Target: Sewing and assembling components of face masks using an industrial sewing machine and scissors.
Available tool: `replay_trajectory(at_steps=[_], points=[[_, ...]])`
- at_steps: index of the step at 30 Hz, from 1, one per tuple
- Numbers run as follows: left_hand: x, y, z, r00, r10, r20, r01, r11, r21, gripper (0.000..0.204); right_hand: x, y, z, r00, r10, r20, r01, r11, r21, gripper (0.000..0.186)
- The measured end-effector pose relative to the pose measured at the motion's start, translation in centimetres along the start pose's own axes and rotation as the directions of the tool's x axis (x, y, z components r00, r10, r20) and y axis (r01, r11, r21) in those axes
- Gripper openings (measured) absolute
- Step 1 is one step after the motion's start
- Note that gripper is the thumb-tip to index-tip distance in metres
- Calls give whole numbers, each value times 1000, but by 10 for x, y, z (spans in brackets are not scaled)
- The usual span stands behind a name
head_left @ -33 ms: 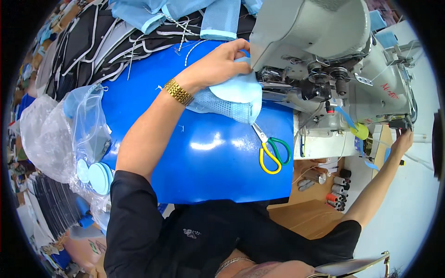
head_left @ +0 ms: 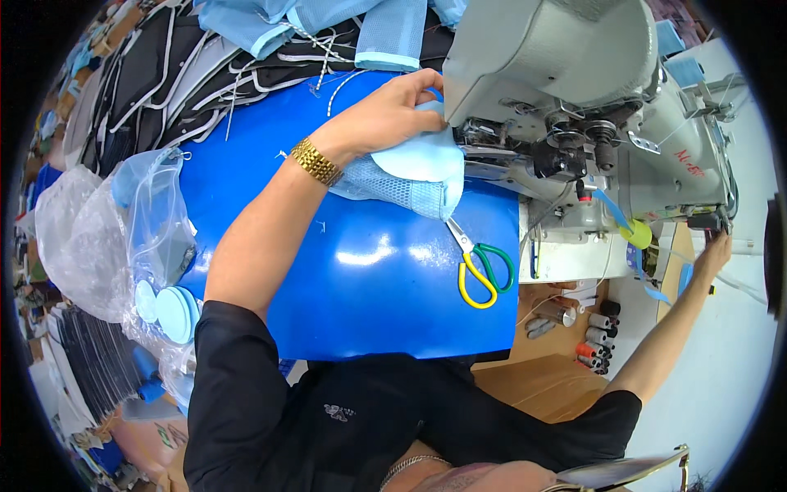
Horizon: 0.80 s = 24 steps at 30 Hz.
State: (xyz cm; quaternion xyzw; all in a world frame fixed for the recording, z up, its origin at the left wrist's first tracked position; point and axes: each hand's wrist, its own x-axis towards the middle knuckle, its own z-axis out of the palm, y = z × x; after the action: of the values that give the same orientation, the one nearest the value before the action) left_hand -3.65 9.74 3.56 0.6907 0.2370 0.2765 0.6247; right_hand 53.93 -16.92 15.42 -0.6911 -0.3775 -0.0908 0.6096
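Observation:
My left hand (head_left: 402,111), with a gold watch at the wrist, is closed on a light blue mesh bag (head_left: 410,176) with a smooth pale blue round panel. The bag lies against the grey sewing machine (head_left: 566,49), and the machine head hides some fingertips. At far right my right hand (head_left: 716,252) reaches up to a small dark part (head_left: 703,221) at the machine's end. Its fingers look closed, but what they grip is unclear. Scissors (head_left: 484,271) with one yellow and one green handle lie just below the bag, their tips touching or under its edge.
Black pieces with pale piping (head_left: 156,82) and more blue mesh pieces (head_left: 389,37) are heaped behind the blue work surface (head_left: 369,303). Clear plastic bags (head_left: 82,238) and pale blue discs (head_left: 175,316) sit at left. Thread spools (head_left: 598,336) stand low at right.

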Motion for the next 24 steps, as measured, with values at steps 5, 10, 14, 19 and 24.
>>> replay_trajectory(at_steps=[5,10,14,19,24], points=[[-3,4,1,998,58,8,-58,998,-3,39,100,-50,-1,933,113,343,104,825,-555,50],[-3,-3,-4,997,72,30,-72,997,18,40,61,-45,29,929,289,230,-320,941,109,50],[-2,10,2,999,35,33,-37,997,67,40,13,-9,16,989,113,93,-136,945,298,41],[-12,23,-6,991,-136,13,133,982,134,43,54,-55,11,984,-33,177,96,928,-360,47],[-9,36,5,990,-137,-26,139,978,154,43,-118,-122,57,962,-201,-183,190,979,-72,27]])
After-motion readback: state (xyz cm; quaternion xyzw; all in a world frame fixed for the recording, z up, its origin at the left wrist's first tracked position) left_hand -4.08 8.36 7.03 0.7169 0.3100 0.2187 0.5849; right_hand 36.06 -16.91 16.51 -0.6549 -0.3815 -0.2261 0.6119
